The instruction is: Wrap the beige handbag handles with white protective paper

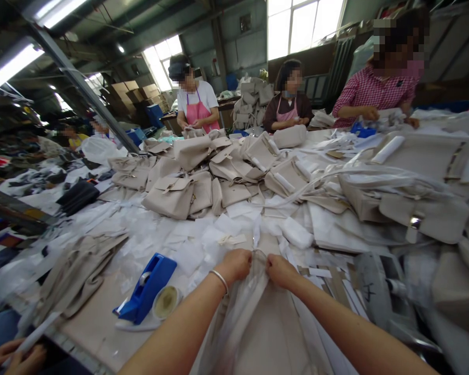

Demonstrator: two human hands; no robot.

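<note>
A beige bag (273,328) lies in front of me, its long straight edges running towards my body. At its far end my left hand (238,264) is closed on a beige bag strap (260,255) that looks wrapped in clear film. My right hand (280,271) grips the same strap from the other side, fingers curled in. A loose, see-through plastic length (238,312) trails from between the hands down the bag's left side. The fingertips of both hands are partly hidden. Left of my left forearm stand a blue tape dispenser (150,286) and a tape roll (167,302).
Many beige bags (175,192) are heaped across the table. White packing sheets (191,239) surround them. A grey tape dispenser (383,291) sits at right, beside a large bag (426,208). Co-workers stand or sit opposite; another person's hands (19,354) show at lower left.
</note>
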